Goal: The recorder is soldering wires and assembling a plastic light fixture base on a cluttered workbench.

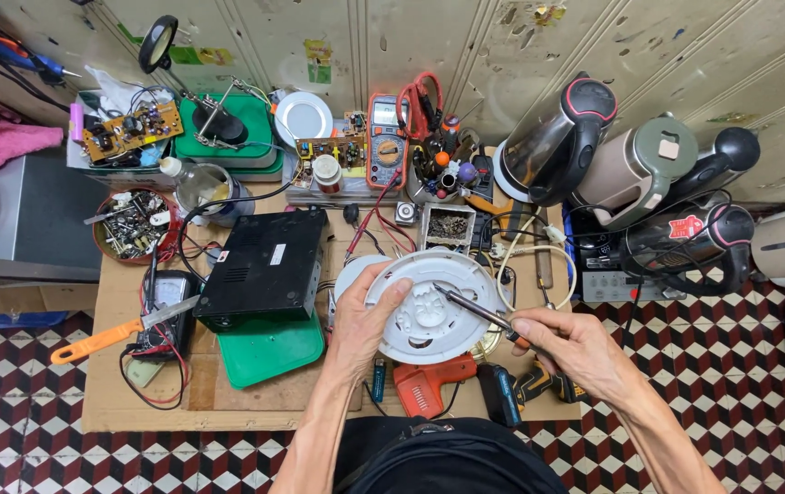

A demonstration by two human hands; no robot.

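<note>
My left hand (365, 322) grips the left rim of a round white appliance base (433, 306), which is turned underside up over the workbench. My right hand (564, 343) holds a screwdriver (475, 311) with a dark shaft. Its tip rests near the centre of the white base. An orange power tool (424, 384) and a small blue lighter (379, 378) lie just below the base, near my body.
A black box (264, 265) sits on a green tray (269, 352) at left. An orange-handled knife (118, 331) and a multimeter (162, 316) lie further left. Several kettles (593, 146) stand at right. Circuit boards (132, 131), a screw bowl (132, 224) and tools crowd the back.
</note>
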